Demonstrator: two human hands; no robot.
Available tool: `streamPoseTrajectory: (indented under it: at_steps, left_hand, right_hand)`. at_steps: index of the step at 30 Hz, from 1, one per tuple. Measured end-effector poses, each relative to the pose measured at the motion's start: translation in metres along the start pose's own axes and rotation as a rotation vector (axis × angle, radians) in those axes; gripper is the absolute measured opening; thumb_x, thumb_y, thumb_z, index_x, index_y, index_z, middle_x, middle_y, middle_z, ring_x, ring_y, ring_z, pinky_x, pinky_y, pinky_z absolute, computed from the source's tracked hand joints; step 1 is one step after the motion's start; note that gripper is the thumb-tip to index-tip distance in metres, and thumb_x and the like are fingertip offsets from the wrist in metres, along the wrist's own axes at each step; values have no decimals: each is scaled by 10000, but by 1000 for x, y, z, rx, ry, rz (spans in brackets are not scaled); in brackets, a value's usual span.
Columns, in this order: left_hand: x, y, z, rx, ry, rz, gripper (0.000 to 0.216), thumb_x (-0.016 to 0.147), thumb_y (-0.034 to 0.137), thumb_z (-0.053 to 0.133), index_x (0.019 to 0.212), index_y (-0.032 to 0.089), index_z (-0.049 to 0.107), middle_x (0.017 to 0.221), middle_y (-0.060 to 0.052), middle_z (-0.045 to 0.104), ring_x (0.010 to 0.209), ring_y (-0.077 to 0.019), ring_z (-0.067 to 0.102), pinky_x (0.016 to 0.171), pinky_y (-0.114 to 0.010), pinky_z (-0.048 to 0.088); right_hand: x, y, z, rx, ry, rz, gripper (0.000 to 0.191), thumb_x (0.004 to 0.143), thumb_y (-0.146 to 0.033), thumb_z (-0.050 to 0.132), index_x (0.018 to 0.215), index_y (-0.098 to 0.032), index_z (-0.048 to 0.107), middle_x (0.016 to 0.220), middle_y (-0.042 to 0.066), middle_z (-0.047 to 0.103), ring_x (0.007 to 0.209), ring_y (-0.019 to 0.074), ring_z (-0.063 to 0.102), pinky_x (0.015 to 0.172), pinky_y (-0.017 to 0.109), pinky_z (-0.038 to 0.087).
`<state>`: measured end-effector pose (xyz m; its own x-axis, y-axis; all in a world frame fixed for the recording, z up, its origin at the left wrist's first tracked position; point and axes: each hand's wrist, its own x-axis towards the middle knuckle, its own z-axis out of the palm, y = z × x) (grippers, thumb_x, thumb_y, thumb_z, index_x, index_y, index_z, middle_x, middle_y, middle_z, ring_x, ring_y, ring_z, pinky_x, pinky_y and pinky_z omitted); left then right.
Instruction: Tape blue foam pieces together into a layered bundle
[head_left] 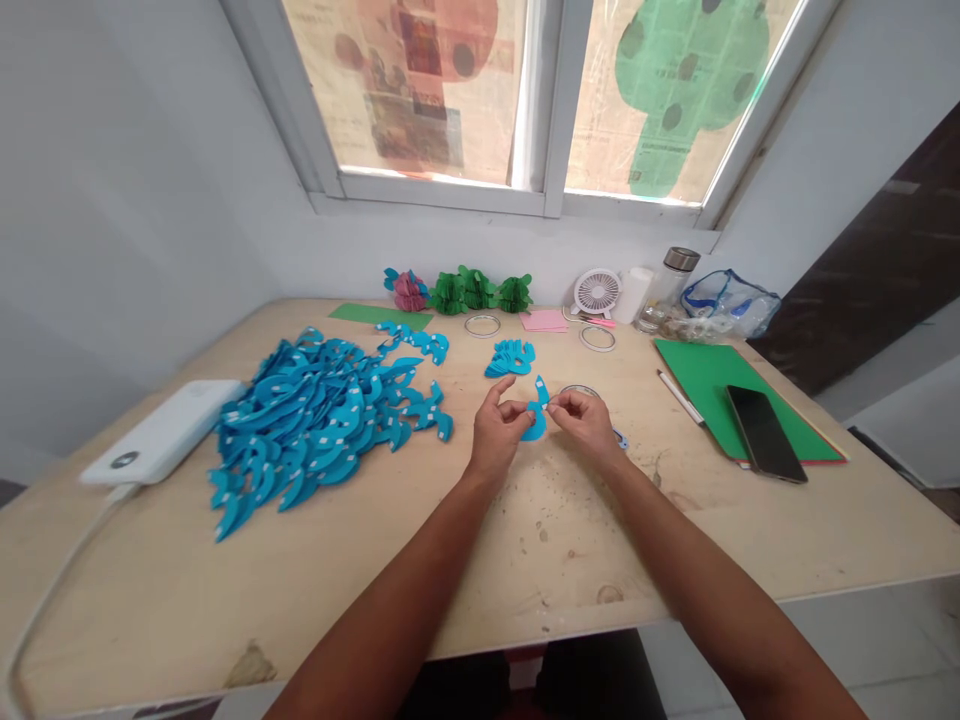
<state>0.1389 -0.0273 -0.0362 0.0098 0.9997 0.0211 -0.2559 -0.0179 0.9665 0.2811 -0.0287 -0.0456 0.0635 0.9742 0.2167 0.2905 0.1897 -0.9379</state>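
A curved blue paper cutout (534,430) with small white squares on it is held over the middle of the table. My left hand (495,428) pinches its left side between thumb and fingers, with the index finger raised. At the cutout's right edge, beside a white square, the fingertips of my right hand (583,422) are pinched together; whatever is between them is too small to make out. Just beyond my hands lies a small stack of similar blue cutouts (511,357). A large heap of blue cutouts (315,410) with white squares spreads to the left.
A white power bank (161,430) with a cable lies at the left. Green paper balls (478,288), a small fan (596,292) and a glass bottle (671,285) stand along the wall. A phone (765,432) rests on green sheets (697,375) at right, near a pen (680,397).
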Motion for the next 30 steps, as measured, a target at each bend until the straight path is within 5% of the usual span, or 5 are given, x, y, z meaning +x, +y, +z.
streamPoseTrajectory:
  at_steps: [7, 30]
  left_hand:
    - [-1, 1, 1, -3, 114, 50, 610, 571, 153, 684, 1158, 128, 522, 709, -10, 669, 676, -129, 607, 652, -234, 469]
    - [-4, -3, 5, -98, 96, 25, 677, 548, 138, 717, 1187, 145, 495, 671, 7, 655, 699, -137, 619, 676, -245, 477]
  right_hand:
    - [-2, -1, 4, 7, -26, -12, 128, 693, -299, 601, 676, -174, 621, 639, 7, 605, 567, 124, 519, 549, 243, 409]
    - [-7, -11, 8, -244, 68, -154, 87, 693, -231, 544, 624, -184, 569, 645, 17, 595, 659, 157, 545, 651, 280, 434]
